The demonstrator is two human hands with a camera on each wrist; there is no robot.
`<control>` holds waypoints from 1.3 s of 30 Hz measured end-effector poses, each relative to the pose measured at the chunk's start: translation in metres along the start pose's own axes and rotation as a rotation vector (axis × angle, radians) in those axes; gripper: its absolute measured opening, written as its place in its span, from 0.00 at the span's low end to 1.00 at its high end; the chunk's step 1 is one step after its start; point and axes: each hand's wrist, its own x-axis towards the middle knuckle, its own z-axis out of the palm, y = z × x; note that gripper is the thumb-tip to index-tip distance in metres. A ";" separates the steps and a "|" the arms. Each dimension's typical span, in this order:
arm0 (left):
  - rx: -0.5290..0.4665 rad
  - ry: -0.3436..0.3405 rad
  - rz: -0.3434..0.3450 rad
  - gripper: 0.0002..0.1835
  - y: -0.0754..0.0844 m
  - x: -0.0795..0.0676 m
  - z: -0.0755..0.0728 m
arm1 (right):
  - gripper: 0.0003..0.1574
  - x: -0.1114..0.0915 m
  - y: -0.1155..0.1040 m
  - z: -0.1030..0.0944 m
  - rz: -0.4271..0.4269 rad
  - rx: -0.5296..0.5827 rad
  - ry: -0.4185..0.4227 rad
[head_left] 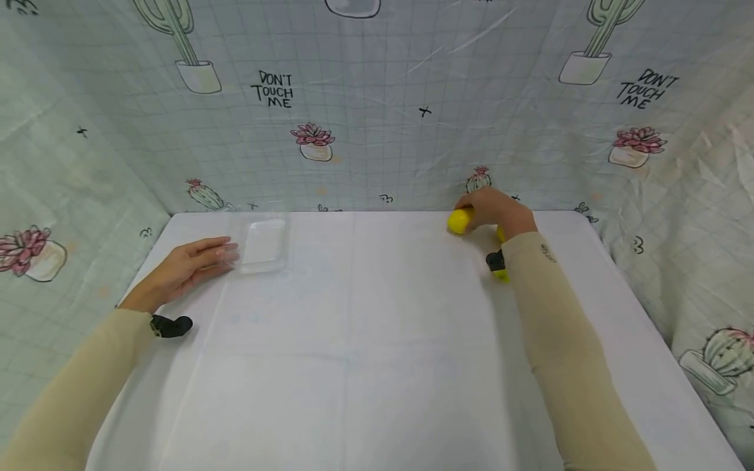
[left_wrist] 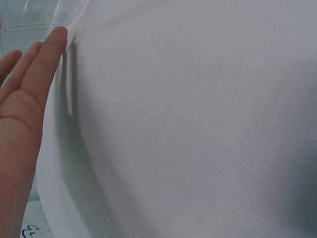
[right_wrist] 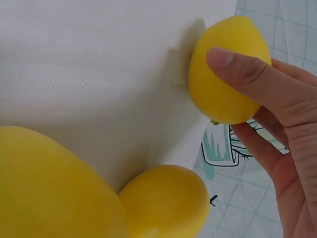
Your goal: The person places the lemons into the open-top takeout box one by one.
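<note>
Right hand [head_left: 495, 208] pinches a yellow fruit [right_wrist: 218, 99], apparently mid-pickup, next calling for a steady lift; left hand [head_left: 191, 265] lies straight-fingered beside the clear tray [head_left: 264, 245].

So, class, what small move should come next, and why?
Probably carry the held yellow lemon-shaped fruit leftward toward the clear rectangular plastic tray: the right grip has it between thumb and fingers, while the left grip lies at the tray's left edge.
</note>
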 end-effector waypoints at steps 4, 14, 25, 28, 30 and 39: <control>-0.059 -0.002 -0.020 0.33 0.001 -0.001 0.002 | 0.37 -0.002 0.002 -0.001 0.006 0.009 0.029; -0.183 0.027 -0.038 0.32 0.002 -0.001 0.004 | 0.39 0.000 -0.006 -0.007 -0.100 0.029 0.102; -0.188 0.015 -0.021 0.30 0.002 -0.003 0.004 | 0.40 0.002 -0.037 -0.013 -0.187 0.075 0.158; -0.190 0.002 -0.018 0.30 0.002 -0.003 0.004 | 0.38 0.006 -0.049 -0.014 -0.223 0.070 0.169; -0.182 -0.005 -0.015 0.29 0.003 -0.003 0.004 | 0.36 0.009 -0.057 -0.015 -0.253 0.072 0.172; -0.156 -0.028 -0.030 0.30 0.006 0.002 0.006 | 0.34 0.031 -0.104 -0.015 -0.396 0.005 0.160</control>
